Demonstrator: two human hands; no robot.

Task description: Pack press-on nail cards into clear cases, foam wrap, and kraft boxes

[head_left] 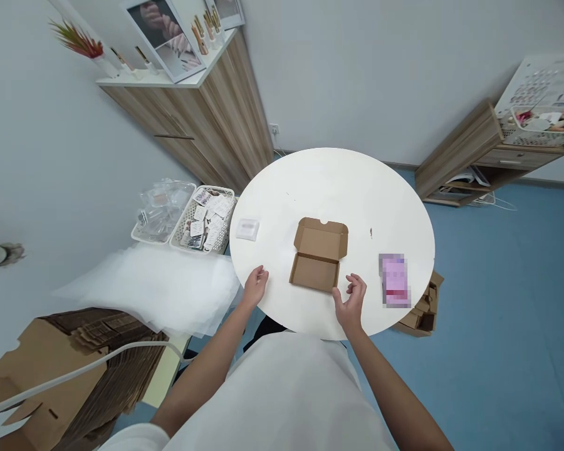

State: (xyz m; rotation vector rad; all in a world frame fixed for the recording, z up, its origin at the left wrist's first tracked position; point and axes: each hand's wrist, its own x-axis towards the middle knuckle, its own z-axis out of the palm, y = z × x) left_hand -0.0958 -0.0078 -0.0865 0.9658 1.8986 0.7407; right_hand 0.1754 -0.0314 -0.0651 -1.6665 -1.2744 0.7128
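Observation:
An opened brown cardboard box (314, 272) lies on the round white table (338, 181), its lid folded back away from me and its tray bare inside. To its left, at the table edge, my left hand (256, 287) hovers with loosely bent fingers and nothing in them. My right hand (351, 302) is beside the box's near right corner, thumb and fingers apart. Its thumb tip is at the box wall; whether it touches, I cannot tell. A small clear-and-white packet (247, 229) rests at the left, and a blurred pink-purple package (395, 280) at the right.
Left of the table are white baskets (232, 207) of cards and plastic bags, a stack of translucent white sheets (169, 282), and flattened cardboard boxes (122, 376). A carton (425, 313) stands on the floor at right. Wooden cabinets (230, 106) line the wall.

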